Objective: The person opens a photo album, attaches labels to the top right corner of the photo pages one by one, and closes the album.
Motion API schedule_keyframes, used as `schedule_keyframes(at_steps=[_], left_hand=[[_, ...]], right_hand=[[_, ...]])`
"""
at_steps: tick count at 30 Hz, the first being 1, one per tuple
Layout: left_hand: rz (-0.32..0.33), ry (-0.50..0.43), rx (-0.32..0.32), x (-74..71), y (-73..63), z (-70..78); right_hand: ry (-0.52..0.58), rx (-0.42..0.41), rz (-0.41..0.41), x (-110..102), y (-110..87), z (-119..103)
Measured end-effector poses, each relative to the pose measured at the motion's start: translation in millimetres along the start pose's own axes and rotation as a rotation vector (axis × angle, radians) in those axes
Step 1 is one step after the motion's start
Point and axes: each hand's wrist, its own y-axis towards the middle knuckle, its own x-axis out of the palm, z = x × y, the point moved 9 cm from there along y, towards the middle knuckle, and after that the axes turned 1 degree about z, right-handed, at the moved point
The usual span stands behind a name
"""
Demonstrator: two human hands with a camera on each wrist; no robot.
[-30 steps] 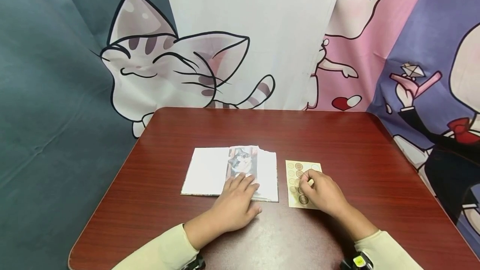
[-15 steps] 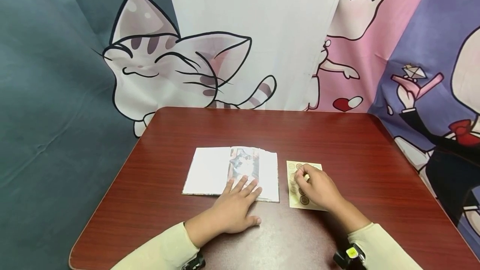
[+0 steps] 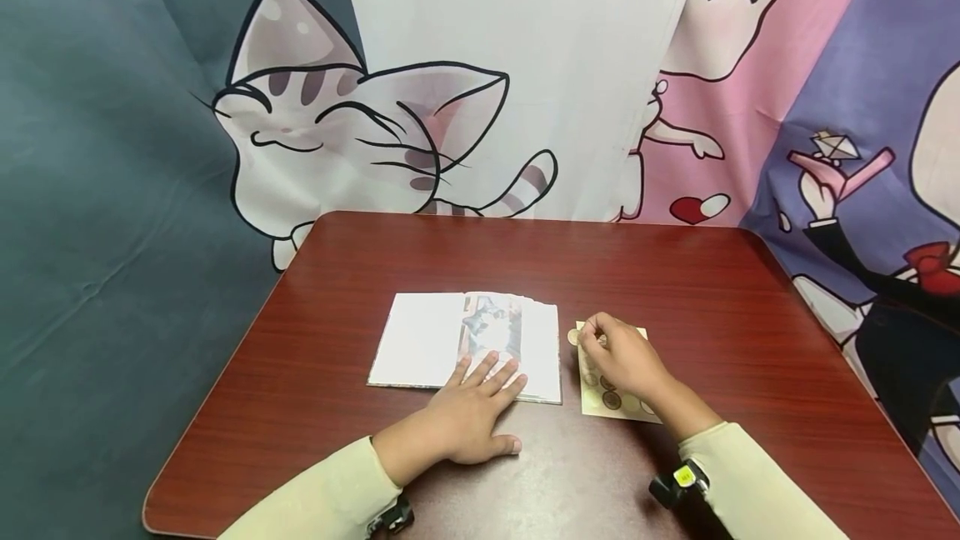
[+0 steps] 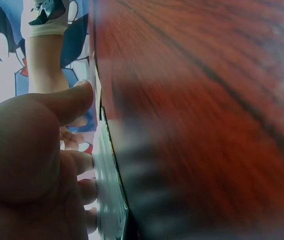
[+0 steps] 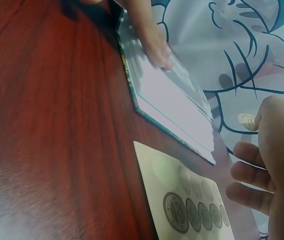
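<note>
An open white-paged book (image 3: 420,340) lies on the table, a glossy cat picture (image 3: 491,327) on its right part. My left hand (image 3: 472,422) rests with fingers spread over the lower edge of that picture, its thumb out to the side. To the right of the book lies a pale yellow sheet of round coin-like stickers (image 3: 594,405). My right hand (image 3: 628,361) is above this sheet and pinches a small round gold sticker (image 5: 247,121) between thumb and forefinger. In the right wrist view its other fingers (image 5: 249,172) are bent.
The red-brown wooden table (image 3: 300,440) has a rounded far edge close to a hanging cloth with a cartoon cat (image 3: 300,148). Black wrist cameras sit at both cuffs, the right one (image 3: 675,482) low over the table.
My right hand has moved up and left from the middle of the sheet, and a gold sticker now shows at its fingertips. My left hand has slid slightly down the picture, its fingers spreading.
</note>
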Motion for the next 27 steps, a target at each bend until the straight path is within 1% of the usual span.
schedule_keyframes(at_steps=[7,14,21,27], left_hand=[[-0.014,-0.01,0.0,0.5,-0.1,-2.4],[-0.033,-0.033,-0.001,-2.3,-1.2,-1.9],[-0.042,-0.021,-0.005,-1.6,-1.2,-2.2],[-0.039,-0.015,-0.011,-1.1,-0.6,-3.3]], right_hand=[[0.038,0.019,-0.024,10,15.8,-2],[0.046,0.048,-0.057,22,27.6,1],[0.018,0.032,-0.055,30,39.2,-2],[0.03,0.006,-0.061,38,50.2,-4]])
